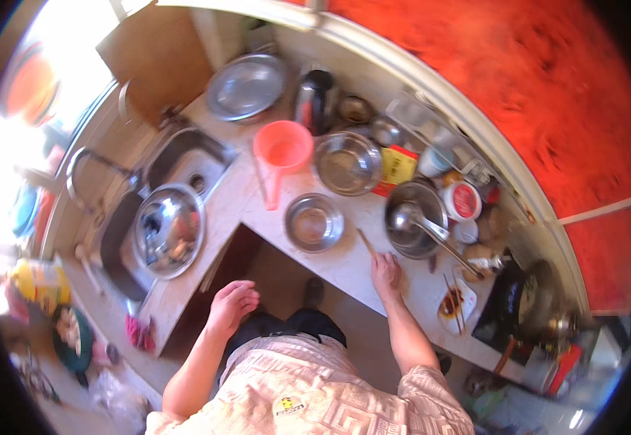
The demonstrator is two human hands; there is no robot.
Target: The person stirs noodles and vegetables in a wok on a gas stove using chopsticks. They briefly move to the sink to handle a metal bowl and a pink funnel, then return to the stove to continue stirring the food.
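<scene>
My right hand (pixel 386 272) rests at the front part of the kitchen counter, its fingers closed around the near end of a thin wooden stick-like tool (pixel 366 240); whether it is a chopstick or a handle is unclear. My left hand (pixel 235 305) hangs in the air before my body, fingers loosely apart and nothing in it. Left of the tool stands a small steel bowl (pixel 314 223). To its right is a dark metal pot (pixel 402 239) with a steel ladle (pixel 446 244) lying across it. Farther right, chopsticks (pixel 453 304) lie on a white plate (pixel 467 309) with dark sauce.
A pink plastic dipper (pixel 282 145) and a larger steel bowl (pixel 348 163) stand farther back. At left, a shiny domed lid (pixel 168 231) overlaps the double sink (pixel 185 163). Jars and a yellow-red packet (pixel 398 166) line the wall. A wok (pixel 538 296) sits on the hob at right.
</scene>
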